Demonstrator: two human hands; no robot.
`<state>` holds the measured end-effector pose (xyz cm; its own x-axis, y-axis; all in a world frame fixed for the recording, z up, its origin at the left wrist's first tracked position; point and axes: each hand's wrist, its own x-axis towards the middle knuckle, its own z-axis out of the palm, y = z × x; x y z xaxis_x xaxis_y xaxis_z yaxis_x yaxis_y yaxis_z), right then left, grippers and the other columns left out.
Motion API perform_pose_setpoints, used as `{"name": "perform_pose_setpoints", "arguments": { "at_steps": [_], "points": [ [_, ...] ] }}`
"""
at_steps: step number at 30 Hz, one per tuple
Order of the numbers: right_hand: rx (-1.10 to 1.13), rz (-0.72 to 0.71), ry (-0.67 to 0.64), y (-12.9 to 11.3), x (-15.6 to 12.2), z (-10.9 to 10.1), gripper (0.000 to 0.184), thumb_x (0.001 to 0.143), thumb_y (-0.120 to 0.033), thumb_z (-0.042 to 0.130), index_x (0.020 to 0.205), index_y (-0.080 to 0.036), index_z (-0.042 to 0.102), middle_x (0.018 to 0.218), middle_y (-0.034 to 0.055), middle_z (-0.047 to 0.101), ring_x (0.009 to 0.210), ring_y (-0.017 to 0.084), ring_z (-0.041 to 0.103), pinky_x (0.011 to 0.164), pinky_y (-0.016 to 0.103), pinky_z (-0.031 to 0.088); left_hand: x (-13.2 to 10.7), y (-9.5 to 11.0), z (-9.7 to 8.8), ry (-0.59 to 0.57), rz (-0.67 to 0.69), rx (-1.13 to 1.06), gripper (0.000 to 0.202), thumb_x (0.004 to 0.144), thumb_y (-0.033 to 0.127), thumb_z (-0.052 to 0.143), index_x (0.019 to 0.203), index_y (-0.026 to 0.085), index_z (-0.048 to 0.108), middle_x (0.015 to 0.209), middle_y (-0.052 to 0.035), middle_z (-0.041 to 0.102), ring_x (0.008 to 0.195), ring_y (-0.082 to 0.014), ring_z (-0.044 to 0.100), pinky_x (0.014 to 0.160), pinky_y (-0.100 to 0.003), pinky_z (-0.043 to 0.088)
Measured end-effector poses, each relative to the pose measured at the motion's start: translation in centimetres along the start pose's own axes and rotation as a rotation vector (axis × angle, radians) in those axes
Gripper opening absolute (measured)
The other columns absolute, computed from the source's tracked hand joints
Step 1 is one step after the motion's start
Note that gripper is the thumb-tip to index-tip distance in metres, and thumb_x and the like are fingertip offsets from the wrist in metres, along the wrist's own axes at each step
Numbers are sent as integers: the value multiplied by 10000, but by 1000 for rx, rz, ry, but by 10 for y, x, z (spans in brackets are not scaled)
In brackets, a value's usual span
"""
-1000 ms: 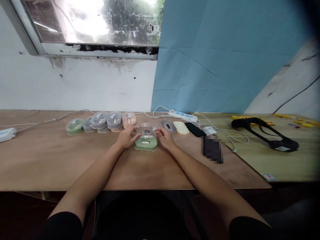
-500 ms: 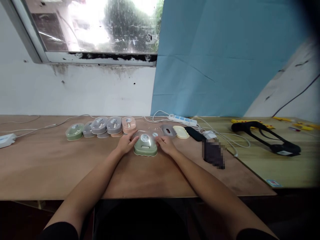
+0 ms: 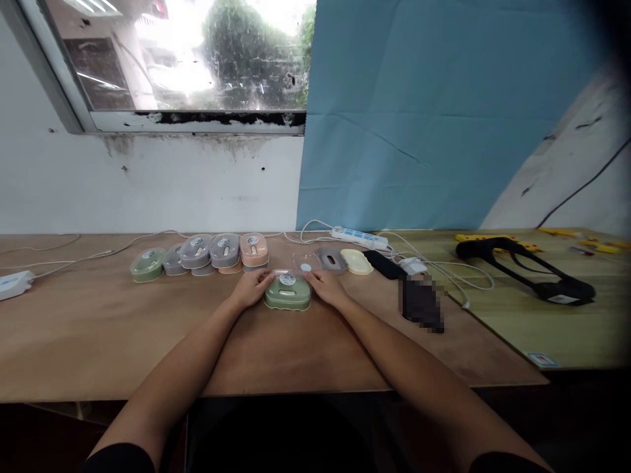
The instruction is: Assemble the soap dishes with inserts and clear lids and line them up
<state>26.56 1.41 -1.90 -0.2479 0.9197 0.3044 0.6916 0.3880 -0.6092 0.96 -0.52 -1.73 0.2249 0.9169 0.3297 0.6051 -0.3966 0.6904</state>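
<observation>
A green plastic box (image 3: 287,301), shaped like a soap dish with a slotted insert, sits on the table in front of me. Over it lies a clear domed lid (image 3: 294,290) with a round white sticker. My left hand (image 3: 252,288) grips the lid's left side with thumb and fingers. On the opposite side, my right hand (image 3: 326,286) holds the lid the same way, its fingertips partly hidden. Just behind, a clear loose lid (image 3: 306,263) with a sticker lies beside a grey box (image 3: 332,260) and a pale yellow tray (image 3: 357,261).
Several lidded boxes in green, grey and pink (image 3: 225,249) stand at the back left, some stacked. A power strip (image 3: 359,238) with white cables, a black case (image 3: 383,264) and a pixelated dark item (image 3: 421,304) lie right. Farther right is a black strap-like frame (image 3: 525,270).
The clear lid, higher and tilted before, has come down level over the green box. Both hands have shifted slightly lower with it. The camera view has tipped slightly.
</observation>
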Motion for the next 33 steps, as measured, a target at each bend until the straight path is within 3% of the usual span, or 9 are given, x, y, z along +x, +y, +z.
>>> {"name": "perform_pose_setpoints", "arguments": {
  "at_steps": [4, 15, 21, 26, 33],
  "points": [
    [-20, 11, -42, 4, 1, 2, 519, 894, -583, 396, 577, -197, 536, 558, -6, 521, 545, 149, 478, 527, 248, 316, -1, 2, -2, -46, -3, 59, 523, 877, 567, 431, 1038, 153, 708, 921, -63, 735, 810, -207, 650, 756, -301, 491],
    [-2, -68, -117, 6, 2, 1, 539, 900, -596, 377, 565, -184, 471, 538, -35, 429, 541, 116, 407, 517, 229, 259, 0, -3, -5, -84, 17, 75, 485, 896, 530, 427, 1148, 202, 681, 1074, -58, 719, 931, -215, 650, 857, -307, 481],
    [-40, -59, -112, 2, 1, 0, 537, 904, -599, 371, 585, -184, 490, 557, -29, 474, 559, 122, 444, 531, 233, 271, -1, 2, -8, -39, -14, 154, 491, 919, 528, 374, 1099, 202, 695, 1054, -65, 724, 943, -229, 646, 796, -299, 477],
    [-60, -60, -53, 0, -1, -1, 439, 902, -570, 431, 759, -188, 595, 688, -6, 615, 633, 133, 522, 561, 232, 295, 1, 0, -7, -14, -7, 209, 485, 930, 524, 357, 1061, 211, 703, 1039, -67, 724, 920, -229, 648, 749, -298, 467],
    [-85, -51, -79, -4, 0, -1, 441, 930, -547, 397, 793, -193, 621, 734, 19, 659, 670, 148, 554, 590, 241, 315, 0, 2, -4, 138, 73, 282, 382, 918, 461, 431, 1030, 211, 696, 993, -61, 704, 874, -205, 632, 756, -310, 477]
  ]
}}
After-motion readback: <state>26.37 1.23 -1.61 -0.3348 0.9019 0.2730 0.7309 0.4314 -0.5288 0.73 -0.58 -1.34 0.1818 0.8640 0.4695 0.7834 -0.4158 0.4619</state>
